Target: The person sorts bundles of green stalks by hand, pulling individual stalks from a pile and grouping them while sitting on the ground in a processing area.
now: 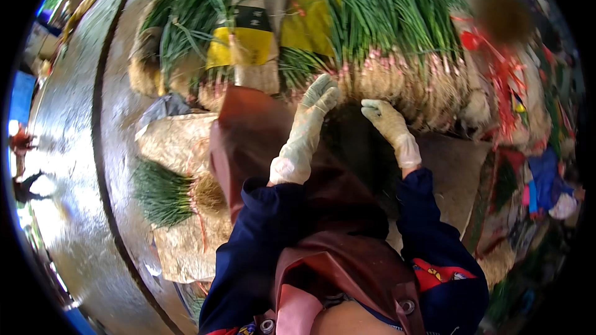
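Note:
Both my hands wear pale, stained gloves and reach forward over my brown apron (329,208). My left hand (315,104) has its fingers stretched out, close to the near edge of a row of green onions (397,18). Off to its right, my right hand (390,125) points inward with loosely extended fingers, just short of the hanging roots (379,84). Nothing shows in either hand. The onions lie with green tops away from me and pinkish-white bulbs and tan roots toward me. Between my hands, the space below is dark and hard to make out.
On the left, a tied onion bunch (164,192) lies on tan sacking (186,257). More onions (192,25) and a yellow, black and white sack (248,40) lie ahead. Red plastic strings (506,87) hang at right. Wet concrete floor (68,149) stretches along the left.

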Available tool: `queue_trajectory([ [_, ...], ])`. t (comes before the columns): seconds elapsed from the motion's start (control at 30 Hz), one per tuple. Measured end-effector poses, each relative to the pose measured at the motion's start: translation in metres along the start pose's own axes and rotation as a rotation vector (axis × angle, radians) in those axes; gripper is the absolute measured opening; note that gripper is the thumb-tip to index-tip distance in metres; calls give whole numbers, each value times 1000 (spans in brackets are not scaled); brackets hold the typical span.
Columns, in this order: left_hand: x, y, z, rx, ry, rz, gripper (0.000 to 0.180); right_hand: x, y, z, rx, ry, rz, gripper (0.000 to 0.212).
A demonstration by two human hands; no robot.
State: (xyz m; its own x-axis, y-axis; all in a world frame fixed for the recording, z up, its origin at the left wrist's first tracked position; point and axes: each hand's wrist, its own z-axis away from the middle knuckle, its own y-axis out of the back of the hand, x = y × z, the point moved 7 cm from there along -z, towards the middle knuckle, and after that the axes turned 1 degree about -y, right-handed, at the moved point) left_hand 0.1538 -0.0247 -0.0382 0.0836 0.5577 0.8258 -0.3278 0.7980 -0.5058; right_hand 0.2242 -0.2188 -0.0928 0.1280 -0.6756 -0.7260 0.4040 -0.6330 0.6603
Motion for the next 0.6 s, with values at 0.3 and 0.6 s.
queue_trajectory([
  [0.3, -119, 26, -21, 122, 353, 151, 47, 22, 22, -76, 12, -242, 284, 46],
  [0.6, -121, 43, -26, 173, 345, 64, 49, 0, -43, -155, -237, -482, 602, 61],
])
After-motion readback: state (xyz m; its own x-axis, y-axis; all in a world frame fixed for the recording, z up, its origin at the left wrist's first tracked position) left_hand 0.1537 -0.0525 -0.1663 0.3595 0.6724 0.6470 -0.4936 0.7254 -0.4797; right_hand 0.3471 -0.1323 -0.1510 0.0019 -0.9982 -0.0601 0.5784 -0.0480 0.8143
